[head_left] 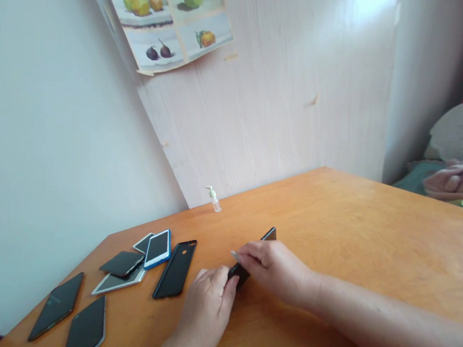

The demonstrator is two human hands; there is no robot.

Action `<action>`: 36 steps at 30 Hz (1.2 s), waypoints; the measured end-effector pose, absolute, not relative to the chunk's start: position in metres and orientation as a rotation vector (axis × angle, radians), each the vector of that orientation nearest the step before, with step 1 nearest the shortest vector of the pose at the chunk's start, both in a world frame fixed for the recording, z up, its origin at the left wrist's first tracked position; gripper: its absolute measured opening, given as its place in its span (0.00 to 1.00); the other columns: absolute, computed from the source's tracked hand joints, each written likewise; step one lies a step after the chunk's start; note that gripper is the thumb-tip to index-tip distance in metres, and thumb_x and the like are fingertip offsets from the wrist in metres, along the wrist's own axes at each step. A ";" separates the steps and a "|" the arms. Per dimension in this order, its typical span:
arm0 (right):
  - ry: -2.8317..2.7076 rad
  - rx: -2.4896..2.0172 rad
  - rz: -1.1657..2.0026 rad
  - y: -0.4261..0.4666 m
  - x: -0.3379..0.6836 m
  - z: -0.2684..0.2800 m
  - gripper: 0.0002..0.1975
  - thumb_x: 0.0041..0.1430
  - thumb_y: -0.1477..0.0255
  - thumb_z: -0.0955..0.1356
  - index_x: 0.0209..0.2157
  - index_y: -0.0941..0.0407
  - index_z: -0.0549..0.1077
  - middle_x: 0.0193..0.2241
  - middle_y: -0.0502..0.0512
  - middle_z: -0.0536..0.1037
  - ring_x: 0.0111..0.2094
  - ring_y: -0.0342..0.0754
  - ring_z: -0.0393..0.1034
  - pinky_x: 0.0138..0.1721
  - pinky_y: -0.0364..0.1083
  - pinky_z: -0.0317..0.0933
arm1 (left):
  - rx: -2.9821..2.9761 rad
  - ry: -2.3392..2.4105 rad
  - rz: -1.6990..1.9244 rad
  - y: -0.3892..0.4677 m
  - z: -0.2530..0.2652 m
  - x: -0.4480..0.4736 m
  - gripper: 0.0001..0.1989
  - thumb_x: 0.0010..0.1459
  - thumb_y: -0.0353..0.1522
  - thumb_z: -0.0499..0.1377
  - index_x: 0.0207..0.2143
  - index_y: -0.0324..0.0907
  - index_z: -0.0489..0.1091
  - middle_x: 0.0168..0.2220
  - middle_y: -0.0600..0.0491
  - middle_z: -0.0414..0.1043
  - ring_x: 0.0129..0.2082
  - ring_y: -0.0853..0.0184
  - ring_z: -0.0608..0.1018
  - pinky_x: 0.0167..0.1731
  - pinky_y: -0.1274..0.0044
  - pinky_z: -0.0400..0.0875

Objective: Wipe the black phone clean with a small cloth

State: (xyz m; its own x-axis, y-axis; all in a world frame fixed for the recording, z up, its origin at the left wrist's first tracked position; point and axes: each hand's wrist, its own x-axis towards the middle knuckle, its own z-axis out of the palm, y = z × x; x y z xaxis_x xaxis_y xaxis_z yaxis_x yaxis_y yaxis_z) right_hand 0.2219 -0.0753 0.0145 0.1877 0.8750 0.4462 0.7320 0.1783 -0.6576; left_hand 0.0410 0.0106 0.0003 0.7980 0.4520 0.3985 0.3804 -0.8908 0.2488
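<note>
A dark smartphone is tilted on its edge above the near middle of the table. My left hand is closed on its lower-left end, thumb on the near side. Over the phone's middle, my right hand is closed in a pinch against its upper edge. A small whitish bit shows at those fingertips; I cannot tell whether it is a nail or a held thing. My hands cover most of the phone. Just left of my left hand lies an empty black phone case, with a round hole near its top.
Further left lie a white phone in a blue case, a black phone on top of a white-framed device, and two more dark phones. A small clear pump bottle stands at the back edge of the wooden table.
</note>
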 end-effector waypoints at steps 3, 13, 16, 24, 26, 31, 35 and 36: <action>-1.341 -1.748 0.112 -0.069 0.261 0.015 0.19 0.66 0.62 0.61 0.26 0.55 0.73 0.21 0.51 0.75 0.25 0.46 0.69 0.26 0.42 0.55 | 2.857 0.687 0.679 0.009 0.002 0.041 0.13 0.69 0.38 0.46 0.34 0.45 0.65 0.31 0.52 0.72 0.33 0.61 0.72 0.33 0.72 0.63; -1.718 -1.482 0.194 -0.080 0.210 0.014 0.14 0.67 0.67 0.61 0.36 0.51 0.77 0.33 0.51 0.80 0.34 0.45 0.73 0.35 0.41 0.61 | 2.819 0.638 0.667 0.010 0.001 0.041 0.12 0.69 0.37 0.46 0.37 0.45 0.66 0.33 0.51 0.73 0.35 0.61 0.73 0.34 0.72 0.64; -1.488 -1.708 0.134 -0.075 0.236 0.015 0.16 0.67 0.62 0.61 0.30 0.52 0.76 0.25 0.50 0.78 0.28 0.45 0.72 0.30 0.41 0.59 | 2.834 0.689 0.660 0.010 0.001 0.041 0.13 0.69 0.38 0.46 0.35 0.45 0.65 0.32 0.52 0.72 0.34 0.61 0.73 0.34 0.72 0.63; -1.456 -1.719 0.055 -0.074 0.245 0.013 0.15 0.67 0.64 0.61 0.33 0.52 0.77 0.28 0.51 0.79 0.31 0.46 0.72 0.33 0.42 0.59 | 2.826 0.693 0.661 0.011 -0.002 0.041 0.13 0.70 0.38 0.46 0.34 0.44 0.65 0.32 0.51 0.72 0.34 0.61 0.73 0.33 0.72 0.64; -1.620 -1.591 0.110 -0.078 0.223 0.010 0.13 0.66 0.64 0.62 0.35 0.51 0.77 0.31 0.51 0.80 0.33 0.46 0.73 0.35 0.41 0.60 | 2.811 0.656 0.661 0.011 -0.001 0.041 0.12 0.70 0.37 0.46 0.36 0.44 0.65 0.33 0.50 0.72 0.34 0.61 0.73 0.34 0.72 0.64; -1.445 -1.722 0.089 -0.072 0.246 0.010 0.17 0.67 0.61 0.60 0.30 0.52 0.76 0.25 0.50 0.78 0.27 0.46 0.72 0.30 0.42 0.58 | 2.812 0.698 0.673 0.010 0.003 0.041 0.14 0.69 0.38 0.47 0.34 0.44 0.66 0.32 0.51 0.73 0.34 0.61 0.74 0.33 0.72 0.65; -1.314 -1.801 0.017 -0.068 0.270 0.013 0.20 0.68 0.62 0.59 0.29 0.54 0.75 0.23 0.53 0.77 0.27 0.48 0.70 0.29 0.44 0.57 | 2.832 0.693 0.687 0.009 0.004 0.042 0.14 0.68 0.39 0.47 0.33 0.45 0.66 0.31 0.51 0.72 0.33 0.61 0.74 0.33 0.73 0.65; -1.339 -1.784 0.021 -0.069 0.264 0.014 0.19 0.68 0.62 0.59 0.30 0.53 0.76 0.25 0.53 0.78 0.28 0.48 0.71 0.30 0.43 0.58 | 2.830 0.696 0.695 0.009 0.003 0.042 0.14 0.68 0.39 0.47 0.32 0.45 0.66 0.31 0.51 0.72 0.33 0.61 0.74 0.32 0.73 0.65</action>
State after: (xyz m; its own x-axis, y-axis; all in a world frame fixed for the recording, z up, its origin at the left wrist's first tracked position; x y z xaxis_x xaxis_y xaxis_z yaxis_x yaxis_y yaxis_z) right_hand 0.2642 -0.0694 0.0141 0.4185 0.7818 0.4622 0.7670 -0.0317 -0.6408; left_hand 0.0424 0.0090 0.0033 0.7857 0.4702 0.4020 0.4031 -0.8821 0.2439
